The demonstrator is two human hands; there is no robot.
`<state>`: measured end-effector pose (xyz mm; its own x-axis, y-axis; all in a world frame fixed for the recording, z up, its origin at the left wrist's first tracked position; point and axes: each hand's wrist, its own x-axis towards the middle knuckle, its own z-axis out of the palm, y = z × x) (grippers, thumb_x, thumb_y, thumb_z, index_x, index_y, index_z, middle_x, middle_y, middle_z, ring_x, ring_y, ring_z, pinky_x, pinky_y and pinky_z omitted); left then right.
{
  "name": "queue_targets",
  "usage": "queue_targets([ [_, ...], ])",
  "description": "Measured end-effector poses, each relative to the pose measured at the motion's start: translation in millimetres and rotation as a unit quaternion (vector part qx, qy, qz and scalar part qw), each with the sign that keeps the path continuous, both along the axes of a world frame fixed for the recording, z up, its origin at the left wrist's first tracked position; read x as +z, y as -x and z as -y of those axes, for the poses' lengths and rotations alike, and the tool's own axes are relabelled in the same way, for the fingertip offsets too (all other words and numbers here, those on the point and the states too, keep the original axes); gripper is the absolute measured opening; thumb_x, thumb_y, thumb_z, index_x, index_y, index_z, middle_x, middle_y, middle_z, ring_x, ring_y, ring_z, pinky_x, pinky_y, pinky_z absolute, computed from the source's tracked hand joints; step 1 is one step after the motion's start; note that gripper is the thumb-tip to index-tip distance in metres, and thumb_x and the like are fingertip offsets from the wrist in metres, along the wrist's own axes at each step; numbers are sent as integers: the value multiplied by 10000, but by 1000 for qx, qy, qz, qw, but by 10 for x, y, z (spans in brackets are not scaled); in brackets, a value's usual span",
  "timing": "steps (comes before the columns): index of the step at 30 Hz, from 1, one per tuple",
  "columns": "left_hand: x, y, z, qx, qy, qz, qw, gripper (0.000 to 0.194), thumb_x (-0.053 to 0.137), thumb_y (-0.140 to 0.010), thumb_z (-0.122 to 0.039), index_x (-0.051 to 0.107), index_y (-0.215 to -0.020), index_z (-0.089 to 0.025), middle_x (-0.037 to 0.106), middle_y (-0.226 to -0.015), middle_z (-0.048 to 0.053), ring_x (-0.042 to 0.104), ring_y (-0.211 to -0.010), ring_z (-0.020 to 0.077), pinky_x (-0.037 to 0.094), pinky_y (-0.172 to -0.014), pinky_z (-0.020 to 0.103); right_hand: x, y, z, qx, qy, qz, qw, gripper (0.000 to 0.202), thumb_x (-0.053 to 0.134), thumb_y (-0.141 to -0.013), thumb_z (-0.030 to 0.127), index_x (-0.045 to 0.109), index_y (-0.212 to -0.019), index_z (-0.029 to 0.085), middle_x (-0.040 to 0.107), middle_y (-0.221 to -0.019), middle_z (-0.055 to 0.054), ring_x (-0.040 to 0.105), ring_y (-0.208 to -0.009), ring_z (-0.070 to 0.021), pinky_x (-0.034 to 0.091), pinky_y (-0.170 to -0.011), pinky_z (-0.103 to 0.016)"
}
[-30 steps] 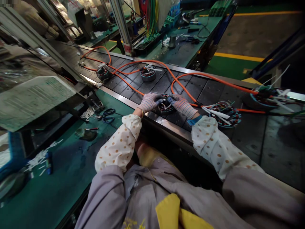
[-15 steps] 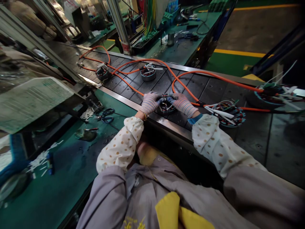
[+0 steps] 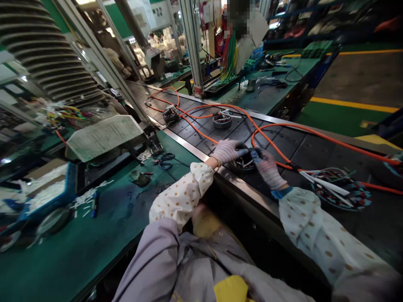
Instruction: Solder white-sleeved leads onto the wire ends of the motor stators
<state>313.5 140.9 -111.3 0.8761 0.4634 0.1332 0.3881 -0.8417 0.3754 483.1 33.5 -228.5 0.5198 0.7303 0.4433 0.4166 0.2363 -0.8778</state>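
A round motor stator [image 3: 242,165], with coil wires inside its ring, sits near the front edge of the dark slatted conveyor [image 3: 285,144]. My left hand [image 3: 228,152], in a striped knit glove with dark fingertips, is closed over its far left rim. On the right side my right hand [image 3: 268,168], gloved alike, has its fingers closed at the same rim. The fingertips of both hands nearly meet, and they hide what they pinch there. Just right of my right hand lies another stator [image 3: 354,195] with white sleeves and an orange cable [image 3: 273,144].
Further along the conveyor stand two more stators [image 3: 222,121] [image 3: 170,114] among looped orange cables. On the green bench [image 3: 126,235] to the left are scissors [image 3: 165,160], a blue bin [image 3: 71,180] of white sleeves and a blue-handled tool [image 3: 95,204]. A metal post [image 3: 192,50] rises beyond the belt.
My view has tilted up, so the belt, bench and hands appear lower and further right. Both hands stay at the same stator, with the right hand's fingers slightly shifted.
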Motion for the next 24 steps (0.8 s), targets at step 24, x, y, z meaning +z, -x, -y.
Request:
queue_targets([
  [24, -151, -161, 28, -3, 32, -85, 996, 444, 640, -1062, -596, 834, -1210, -225, 833, -1025, 43, 760, -973, 222, 552, -855, 286, -211, -50, 319, -68, -43, 86, 993, 487, 654, -954, 747, 789, -921, 280, 804, -1077, -121, 749, -1068, -347, 593, -1113, -628],
])
